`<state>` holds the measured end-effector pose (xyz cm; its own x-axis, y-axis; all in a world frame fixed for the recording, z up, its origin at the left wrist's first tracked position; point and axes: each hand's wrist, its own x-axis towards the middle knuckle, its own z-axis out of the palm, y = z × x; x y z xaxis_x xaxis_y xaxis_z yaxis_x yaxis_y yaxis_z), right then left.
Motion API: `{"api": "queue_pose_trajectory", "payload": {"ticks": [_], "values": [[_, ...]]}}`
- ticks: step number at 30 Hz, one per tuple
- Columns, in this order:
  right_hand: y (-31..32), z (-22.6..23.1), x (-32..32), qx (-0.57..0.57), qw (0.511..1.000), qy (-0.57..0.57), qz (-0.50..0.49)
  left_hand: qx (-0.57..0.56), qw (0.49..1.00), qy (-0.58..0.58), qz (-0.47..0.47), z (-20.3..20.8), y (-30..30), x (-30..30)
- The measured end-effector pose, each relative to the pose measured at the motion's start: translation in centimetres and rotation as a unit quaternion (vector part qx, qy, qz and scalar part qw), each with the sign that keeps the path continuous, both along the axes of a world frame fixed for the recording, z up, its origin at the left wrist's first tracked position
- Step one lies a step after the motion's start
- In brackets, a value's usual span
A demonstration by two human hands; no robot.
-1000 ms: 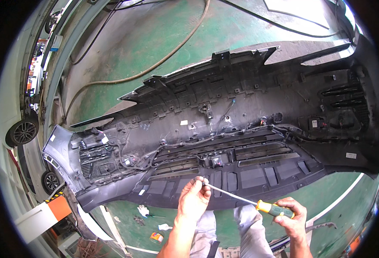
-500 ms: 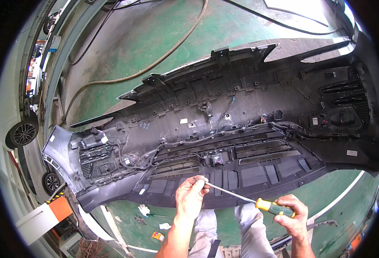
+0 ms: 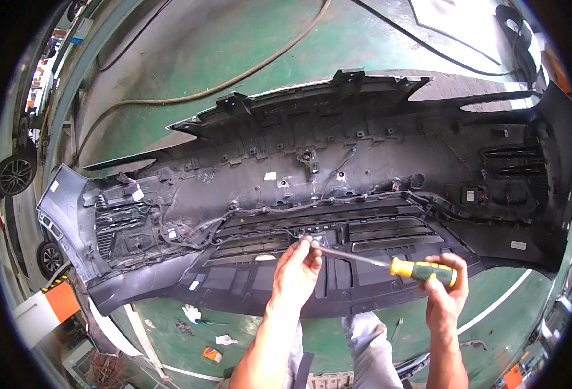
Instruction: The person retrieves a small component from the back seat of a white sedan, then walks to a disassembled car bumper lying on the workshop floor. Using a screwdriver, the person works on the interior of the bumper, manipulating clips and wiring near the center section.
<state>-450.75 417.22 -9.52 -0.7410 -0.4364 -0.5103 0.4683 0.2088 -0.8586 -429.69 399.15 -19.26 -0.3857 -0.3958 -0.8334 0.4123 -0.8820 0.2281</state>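
Observation:
My right hand (image 3: 446, 299) is wrapped round the yellow and dark green handle of a screwdriver (image 3: 415, 269). Its thin metal shaft slants up to the left. At the shaft's far end the fingertips of my left hand (image 3: 297, 267) are pinched together on the tip; anything small between them is too hidden to tell. Both hands are held above the near edge of a large black car bumper (image 3: 376, 155), which lies with its inner side up. A wiring harness (image 3: 273, 209) runs along the bumper's middle, just beyond my left hand.
A brown hose (image 3: 234, 81) curves over the green floor behind the bumper. Nearer me lie a white glove (image 3: 192, 314), a small orange box (image 3: 212, 355) and a thin tool (image 3: 396, 329). An orange and white barrier (image 3: 62, 303) and parked cars stand at the left.
Both hands have moved farther from my body with the screwdriver, the right one also slightly rightward. The screwdriver lies a little flatter. The whole view has shifted somewhat.

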Motion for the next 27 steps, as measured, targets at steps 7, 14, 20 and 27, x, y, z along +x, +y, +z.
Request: {"api": "queue_pose_trajectory", "payload": {"ticks": [7, 14, 20, 27], "values": [[-4.9, -7.0, -1.2, -0.031, 0.999, 0.034, -0.022, 0.001, 0.997, 0.072, -0.026, -6.0, -2.3, 0.0], [-12.8, -15.5, -3.0, 0.053, 0.988, 0.137, 0.044, 0.064, 0.990, 0.100, -0.076, -6.7, 3.8, 7.5], [-17.5, -20.9, -3.1, 0.121, 0.951, 0.249, 0.138, 0.124, 0.963, 0.082, -0.224, -5.3, 11.2, 13.7], [-18.0, -23.6, -2.1, 0.140, 0.940, 0.259, 0.172, 0.087, 0.905, 0.095, -0.406, -8.9, 13.6, 14.4]]}}
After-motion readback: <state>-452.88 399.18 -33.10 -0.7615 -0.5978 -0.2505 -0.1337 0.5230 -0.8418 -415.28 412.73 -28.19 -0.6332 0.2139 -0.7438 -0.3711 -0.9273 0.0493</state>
